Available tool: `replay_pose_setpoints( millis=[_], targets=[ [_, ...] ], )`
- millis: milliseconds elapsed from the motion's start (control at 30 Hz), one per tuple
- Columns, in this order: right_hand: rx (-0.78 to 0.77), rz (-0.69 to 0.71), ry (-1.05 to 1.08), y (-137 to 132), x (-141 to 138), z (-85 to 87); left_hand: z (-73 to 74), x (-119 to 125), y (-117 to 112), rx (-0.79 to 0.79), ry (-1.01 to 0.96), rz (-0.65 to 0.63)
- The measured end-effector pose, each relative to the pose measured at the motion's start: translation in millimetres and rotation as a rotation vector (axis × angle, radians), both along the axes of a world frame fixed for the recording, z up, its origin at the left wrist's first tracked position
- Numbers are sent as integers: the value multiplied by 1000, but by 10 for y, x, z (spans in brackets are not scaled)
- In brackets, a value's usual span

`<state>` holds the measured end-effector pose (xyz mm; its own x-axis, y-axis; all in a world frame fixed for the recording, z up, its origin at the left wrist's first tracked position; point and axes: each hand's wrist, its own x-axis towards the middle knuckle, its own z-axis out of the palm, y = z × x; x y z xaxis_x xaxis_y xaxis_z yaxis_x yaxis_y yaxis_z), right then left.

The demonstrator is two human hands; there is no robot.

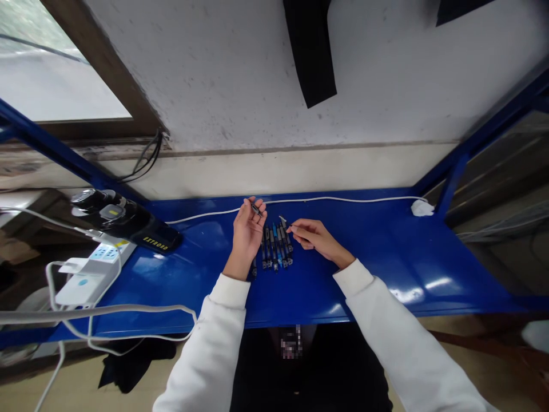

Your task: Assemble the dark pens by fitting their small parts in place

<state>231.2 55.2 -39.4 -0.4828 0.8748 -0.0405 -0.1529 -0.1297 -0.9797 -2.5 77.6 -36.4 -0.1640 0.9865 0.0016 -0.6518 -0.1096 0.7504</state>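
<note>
Raised over the blue shelf, palm up, my left hand [247,229] curls its fingers around a short dark pen piece [256,210]. My right hand [315,236] is just right of a row of pens [275,246], with thumb and forefinger pinched together. Whatever the pinch holds, if anything, is too small to make out. Several black, grey and blue pens lie side by side on the shelf between my hands, pointing roughly toward and away from me. One pen [254,268] is partly hidden below my left wrist.
The blue metal shelf [386,246] runs along a wall. At the left are black bottle-like containers [137,223] and a white power strip [94,274] with looping cables. A white cord [326,199] follows the back edge to a crumpled white piece [422,207].
</note>
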Motion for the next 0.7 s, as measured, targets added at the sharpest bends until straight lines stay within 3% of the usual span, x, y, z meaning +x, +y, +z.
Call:
replay_pose_setpoints(
  millis=[333,700],
  targets=[
    [-13,6,-42,-2,-2,-14,123,155,-109,-20,-59,-56],
    [7,12,-52,12,2,-64,115,202,-147,34,20,-126]
  ],
)
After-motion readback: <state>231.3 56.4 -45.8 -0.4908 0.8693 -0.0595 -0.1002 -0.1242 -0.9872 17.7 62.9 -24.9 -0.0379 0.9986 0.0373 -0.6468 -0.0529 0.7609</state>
